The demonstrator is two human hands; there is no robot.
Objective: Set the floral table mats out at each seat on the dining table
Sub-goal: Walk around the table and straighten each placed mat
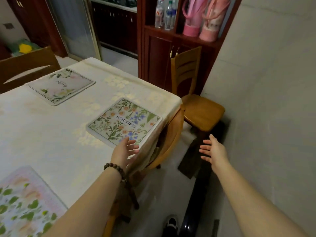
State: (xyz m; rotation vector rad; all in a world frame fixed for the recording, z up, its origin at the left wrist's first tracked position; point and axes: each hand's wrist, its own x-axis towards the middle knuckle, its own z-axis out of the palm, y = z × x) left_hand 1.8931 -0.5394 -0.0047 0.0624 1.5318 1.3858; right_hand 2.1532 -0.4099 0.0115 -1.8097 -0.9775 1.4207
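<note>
The thin rectangular floral mat (124, 122) at frame centre (likely light, floppy) suits an edge pinch; left hand (125, 151) and right hand (213, 149) have grips apart, empty.

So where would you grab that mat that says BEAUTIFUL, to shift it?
The mat lies flat and thin, so probably pinch its near corner, beside the left hand, coming in from the table edge rather than from above.

One wide-angle camera on the person's head looks forward and steeply down, close above the outstretched left hand (125, 149) and right hand (213, 149). The dining table (51, 130) fills the left, the wall (265, 100) the right, and the wooden cabinet (159, 57) stands farther ahead.
</note>
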